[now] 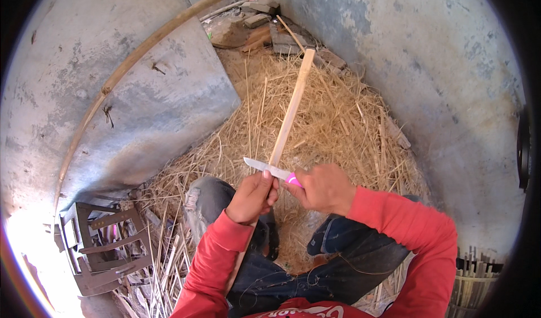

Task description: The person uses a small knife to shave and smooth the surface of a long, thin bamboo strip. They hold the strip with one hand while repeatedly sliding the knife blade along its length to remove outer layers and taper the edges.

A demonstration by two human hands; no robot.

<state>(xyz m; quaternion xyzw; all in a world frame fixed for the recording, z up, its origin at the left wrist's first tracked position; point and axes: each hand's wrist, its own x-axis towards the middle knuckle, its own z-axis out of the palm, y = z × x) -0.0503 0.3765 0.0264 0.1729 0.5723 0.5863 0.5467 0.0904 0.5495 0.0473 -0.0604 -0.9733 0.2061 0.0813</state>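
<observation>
Seated over a straw pile (338, 120) between concrete walls (451, 92). Left hand (252, 197) was clamped round a long bamboo strip (290, 115) that slanted up and away from the lap. Right hand (322, 188) was closed on a pink-handled knife (271, 170), blade lying across the strip, left thumb against it. Metal frame (104, 244) lay lower left.

I see a pale, smooth-planed wooden stick (290, 112) crossed by a knife (270, 170) with a bright, glossy metal blade and a shiny pink plastic handle. Under them lies dry, rough, matt golden straw (338, 120), hemmed in by dull grey concrete walls (451, 92), blotchy and coarse. The sleeves (406, 222) are soft matt red cloth, the trousers (338, 267) worn dark denim.
</observation>
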